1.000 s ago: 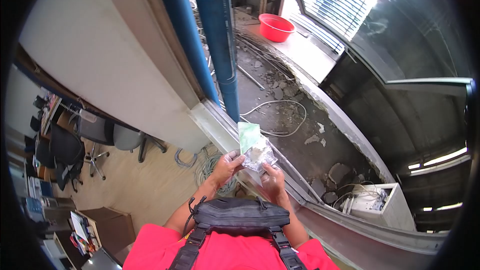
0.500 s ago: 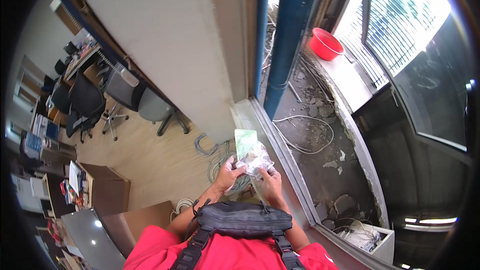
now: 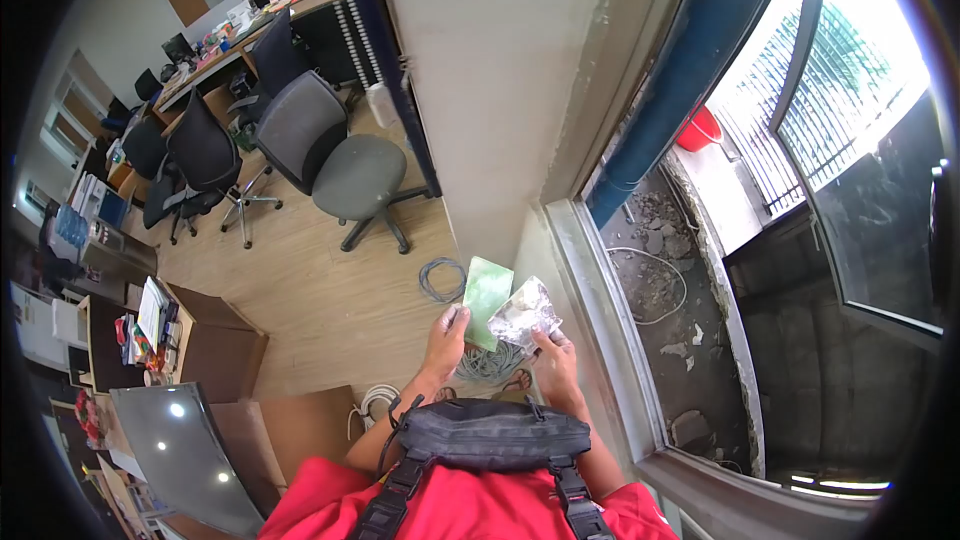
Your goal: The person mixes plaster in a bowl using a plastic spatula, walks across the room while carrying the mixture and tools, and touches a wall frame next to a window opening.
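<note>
A flat, pale green rectangular piece (image 3: pixel 488 298) is pinched at its lower left edge by my left hand (image 3: pixel 446 342). Crumpled silvery foil (image 3: pixel 524 312) is held by my right hand (image 3: pixel 556 360), with the thumb on its lower right side. The two items sit side by side, the foil close to the green piece's right edge. Both hands are in front of the black chest bag (image 3: pixel 495 433). Below the items, a coil of grey cable (image 3: pixel 490 364) lies on the wooden floor.
Office chairs (image 3: pixel 362 176) and desks stand at the upper left. A wall end (image 3: pixel 490 70) and window frame (image 3: pixel 600 325) rise ahead and right. Beyond the frame are a blue pipe (image 3: pixel 668 70), rubble and a red basin (image 3: pixel 699 130). A dark glossy panel (image 3: pixel 185 450) is lower left.
The view has turned left, showing more of the office. The foil, earlier overlapping the green piece, is now apart from it, one in each hand.
</note>
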### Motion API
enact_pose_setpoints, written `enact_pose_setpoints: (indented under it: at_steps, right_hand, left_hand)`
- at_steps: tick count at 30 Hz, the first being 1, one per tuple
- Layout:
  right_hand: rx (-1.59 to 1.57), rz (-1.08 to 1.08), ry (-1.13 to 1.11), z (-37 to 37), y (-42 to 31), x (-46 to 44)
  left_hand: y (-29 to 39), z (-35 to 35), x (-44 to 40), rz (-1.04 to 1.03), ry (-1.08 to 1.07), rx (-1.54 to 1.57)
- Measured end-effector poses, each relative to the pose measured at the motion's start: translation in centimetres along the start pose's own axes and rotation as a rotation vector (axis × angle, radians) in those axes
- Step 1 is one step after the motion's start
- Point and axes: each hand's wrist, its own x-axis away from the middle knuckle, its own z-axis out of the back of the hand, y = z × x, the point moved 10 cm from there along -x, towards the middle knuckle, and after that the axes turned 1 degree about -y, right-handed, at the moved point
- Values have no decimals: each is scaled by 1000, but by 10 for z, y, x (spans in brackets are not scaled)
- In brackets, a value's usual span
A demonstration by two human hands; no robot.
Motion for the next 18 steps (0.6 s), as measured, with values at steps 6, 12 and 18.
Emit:
enact_pose_setpoints:
  at_steps: [6, 12, 18]
  right_hand:
    - [-66, -32, -4, -35, 62, 7]
    - [18, -28, 23, -69, 126, 29]
    - [99, -25, -21, -93, 144, 54]
  left_hand:
    - [15, 44, 38, 45, -82, -37]
    - [16, 90, 73, 62, -77, 205]
    - [15, 113, 95, 21, -81, 209]
